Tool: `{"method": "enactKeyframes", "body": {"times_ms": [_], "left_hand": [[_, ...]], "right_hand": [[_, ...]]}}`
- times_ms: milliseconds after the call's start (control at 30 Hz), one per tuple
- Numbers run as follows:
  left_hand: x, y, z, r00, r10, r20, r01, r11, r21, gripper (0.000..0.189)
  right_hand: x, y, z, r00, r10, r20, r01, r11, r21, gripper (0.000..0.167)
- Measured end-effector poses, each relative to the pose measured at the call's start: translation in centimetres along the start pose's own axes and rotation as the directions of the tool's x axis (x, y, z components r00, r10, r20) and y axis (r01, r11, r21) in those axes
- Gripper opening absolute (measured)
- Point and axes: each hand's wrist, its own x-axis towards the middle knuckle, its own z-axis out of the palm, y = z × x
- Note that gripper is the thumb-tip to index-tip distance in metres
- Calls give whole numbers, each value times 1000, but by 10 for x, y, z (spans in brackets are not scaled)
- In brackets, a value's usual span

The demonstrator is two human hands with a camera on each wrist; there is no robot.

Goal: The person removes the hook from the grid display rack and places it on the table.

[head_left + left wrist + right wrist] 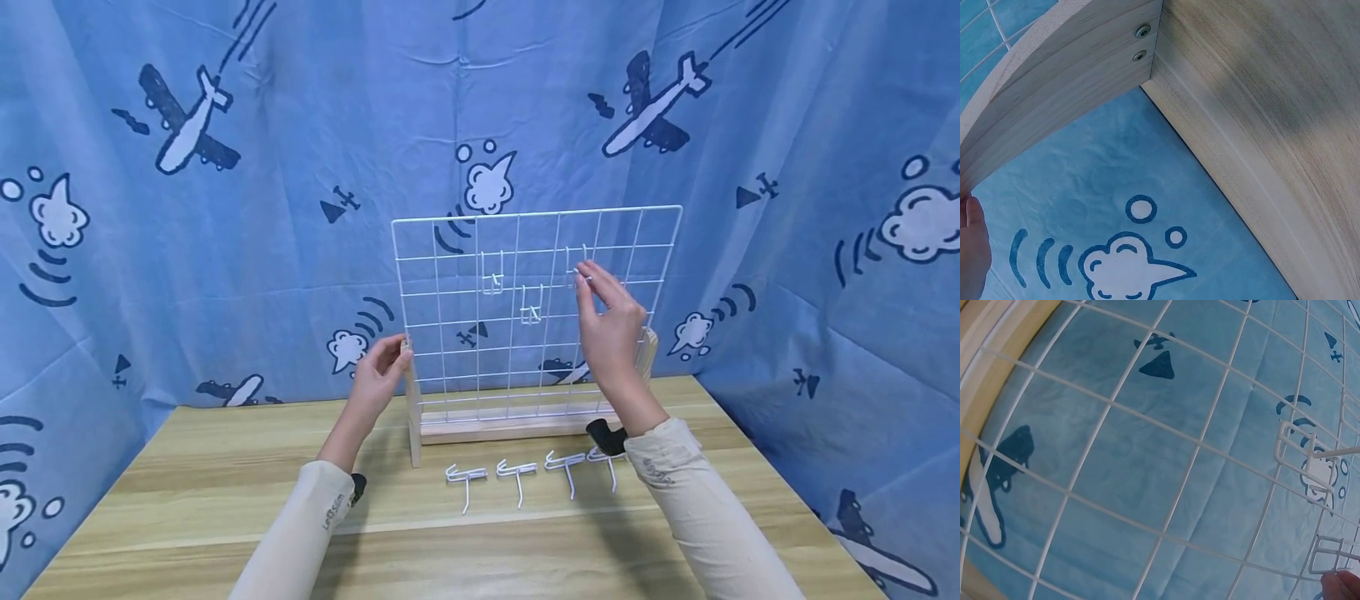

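Note:
A white wire grid panel [457,320] stands upright in a wooden stand [480,432]. With thumb and fingers, my left hand [378,372] grips the top of the stand's left upright [412,400]; in the left wrist view only its fingertips [974,215] show beside the wood. My right hand [613,329] pinches a white wire hook [1329,553] against the upper right part of the grid, and the fingers partly cover it. Two similar hooks hang on the grid, one upper left [492,283] and one lower, near the middle [531,315].
Several loose white hooks [517,471] lie in a row on the wooden table [225,500] in front of the stand, the rightmost partly behind the right wrist's black camera [606,437]. A blue curtain [300,167] with airplane prints closes off the back and sides.

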Motion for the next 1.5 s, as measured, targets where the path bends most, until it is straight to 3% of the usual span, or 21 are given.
{"method": "enactKeyframes", "body": {"times_ms": [933,1500], "left_hand": [[1,1,-1,999,-33,-6,33,999,15,41],[1,2,-1,1000,-29,-7,29,999,13,40]], "right_hand": [[13,-6,-13,999,-15,-38,17,999,44,24],[8,-5,-28,994,-109,-18,110,993,41,23]]}}
